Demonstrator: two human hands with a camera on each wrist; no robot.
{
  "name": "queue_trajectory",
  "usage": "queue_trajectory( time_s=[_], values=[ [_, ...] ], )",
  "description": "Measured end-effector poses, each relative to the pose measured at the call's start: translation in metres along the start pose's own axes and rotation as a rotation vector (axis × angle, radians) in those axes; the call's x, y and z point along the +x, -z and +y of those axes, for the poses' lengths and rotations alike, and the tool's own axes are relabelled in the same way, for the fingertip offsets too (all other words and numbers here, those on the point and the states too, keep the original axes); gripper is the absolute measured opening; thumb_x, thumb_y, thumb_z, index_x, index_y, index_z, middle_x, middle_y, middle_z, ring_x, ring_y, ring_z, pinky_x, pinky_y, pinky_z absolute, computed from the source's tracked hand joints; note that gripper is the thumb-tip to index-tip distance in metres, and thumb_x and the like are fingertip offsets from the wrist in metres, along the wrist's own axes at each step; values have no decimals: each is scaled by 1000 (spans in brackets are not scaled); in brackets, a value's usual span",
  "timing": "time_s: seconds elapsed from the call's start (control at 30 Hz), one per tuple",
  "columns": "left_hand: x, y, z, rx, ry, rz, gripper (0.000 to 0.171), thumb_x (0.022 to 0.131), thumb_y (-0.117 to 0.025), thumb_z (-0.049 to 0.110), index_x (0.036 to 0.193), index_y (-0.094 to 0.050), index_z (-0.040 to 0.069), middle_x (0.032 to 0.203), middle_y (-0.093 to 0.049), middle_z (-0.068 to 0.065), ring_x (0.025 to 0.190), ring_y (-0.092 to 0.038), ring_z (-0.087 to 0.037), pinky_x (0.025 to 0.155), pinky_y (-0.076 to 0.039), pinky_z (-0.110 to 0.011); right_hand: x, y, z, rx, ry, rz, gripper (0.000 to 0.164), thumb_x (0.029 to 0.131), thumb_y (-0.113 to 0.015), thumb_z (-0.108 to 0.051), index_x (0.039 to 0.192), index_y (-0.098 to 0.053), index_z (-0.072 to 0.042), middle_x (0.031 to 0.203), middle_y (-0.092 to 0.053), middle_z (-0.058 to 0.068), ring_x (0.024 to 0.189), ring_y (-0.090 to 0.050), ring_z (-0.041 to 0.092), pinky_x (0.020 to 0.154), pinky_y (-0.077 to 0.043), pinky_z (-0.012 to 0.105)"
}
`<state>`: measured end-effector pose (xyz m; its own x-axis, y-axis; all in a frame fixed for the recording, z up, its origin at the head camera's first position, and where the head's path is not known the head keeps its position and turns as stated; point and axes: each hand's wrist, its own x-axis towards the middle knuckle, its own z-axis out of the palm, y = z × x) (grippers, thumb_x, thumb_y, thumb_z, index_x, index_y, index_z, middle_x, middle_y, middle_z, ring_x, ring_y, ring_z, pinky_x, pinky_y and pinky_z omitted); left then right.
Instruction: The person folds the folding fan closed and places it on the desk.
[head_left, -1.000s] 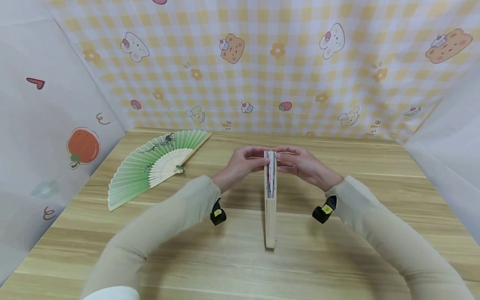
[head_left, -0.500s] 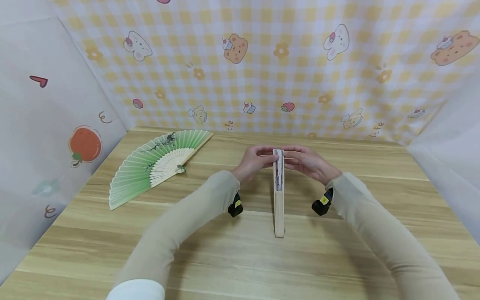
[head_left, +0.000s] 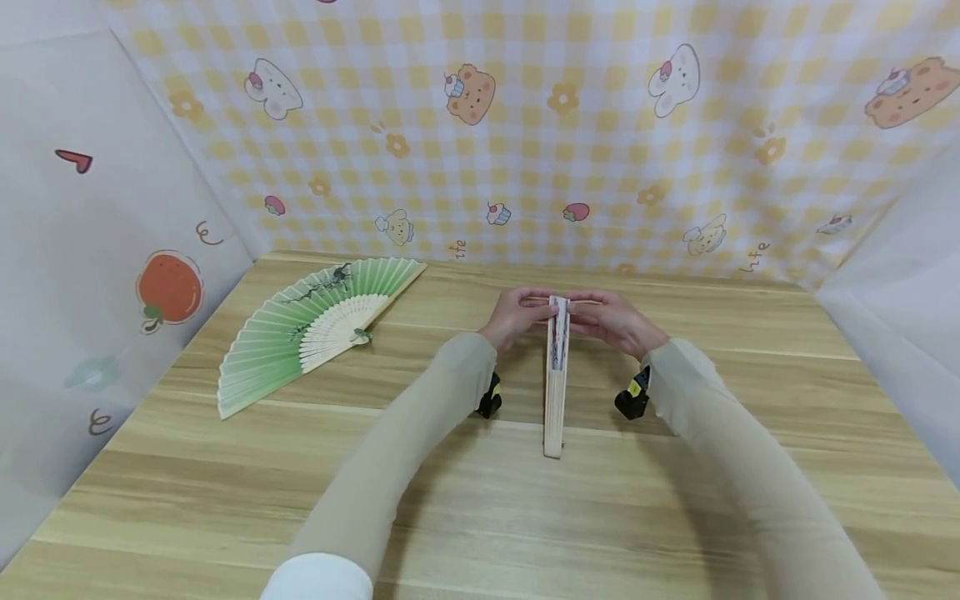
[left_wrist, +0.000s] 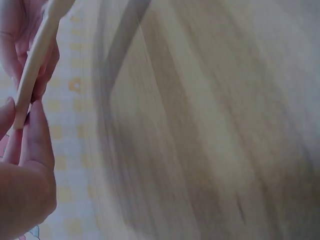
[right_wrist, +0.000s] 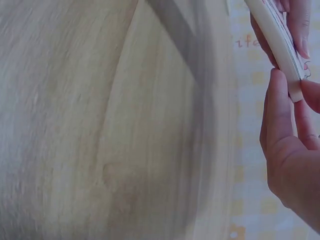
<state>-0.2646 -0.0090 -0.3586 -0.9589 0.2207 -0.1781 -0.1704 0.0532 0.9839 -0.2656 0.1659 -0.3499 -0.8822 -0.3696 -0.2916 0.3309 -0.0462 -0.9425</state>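
Note:
A folded hand fan (head_left: pixel 555 400) with pale wooden ribs and a white, dark-and-red patterned leaf is held out over the middle of the table. My left hand (head_left: pixel 516 317) pinches its far end from the left, thumb on the near side. From the other side my right hand (head_left: pixel 613 321) pinches the same end. In the left wrist view the fan's wooden edge (left_wrist: pixel 35 70) runs between thumb and fingers. The right wrist view shows the fan (right_wrist: pixel 280 47) in the fingertips too, its patterned folds partly covered by fingers.
An open green fan (head_left: pixel 262 358) with pale ribs and a small green tassel lies at the table's back left. A yellow checked cloth (head_left: pixel 525 167) hangs behind the wooden table (head_left: pixel 480 517), and white cloth walls (head_left: pixel 60 267) stand at both sides.
Both hands have carried the folded fan slightly right and farther from me, its near end shifting toward the back. The left arm has moved to the right. The green fan stays put.

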Motion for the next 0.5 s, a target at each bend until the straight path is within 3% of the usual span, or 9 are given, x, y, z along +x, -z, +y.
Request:
queue_trajectory(
  time_s=[0.1, 0.33, 0.5],
  values=[
    [3, 1, -3, 44, 14, -10, 34, 79, -65, 5, 113, -58, 3, 107, -61, -13, 94, -59, -21, 80, -49, -28, 3, 1, 3, -34, -8, 17, 38, 88, -48, 3, 125, -38, 8, 94, -59, 5, 83, -60, 14, 87, -45, 30],
    [7, 3, -11, -28, 155, -55, 40, 81, -60, -3, 120, -53, 1, 111, -58, -18, 96, -59, -26, 80, -50, -32, 11, -1, 12, -98, -53, 59, 44, 87, -48, 6, 129, -33, 9, 95, -57, 7, 77, -61, 13, 86, -46, 29],
    [8, 6, -16, 13, 157, -65, 41, 82, -58, -4, 123, -50, 1, 114, -56, -18, 100, -57, -25, 80, -50, -30, 14, -3, 18, -128, -77, 81, 42, 87, -48, 5, 128, -36, 9, 104, -55, 14, 78, -61, 13, 87, -46, 30]
  ],
)
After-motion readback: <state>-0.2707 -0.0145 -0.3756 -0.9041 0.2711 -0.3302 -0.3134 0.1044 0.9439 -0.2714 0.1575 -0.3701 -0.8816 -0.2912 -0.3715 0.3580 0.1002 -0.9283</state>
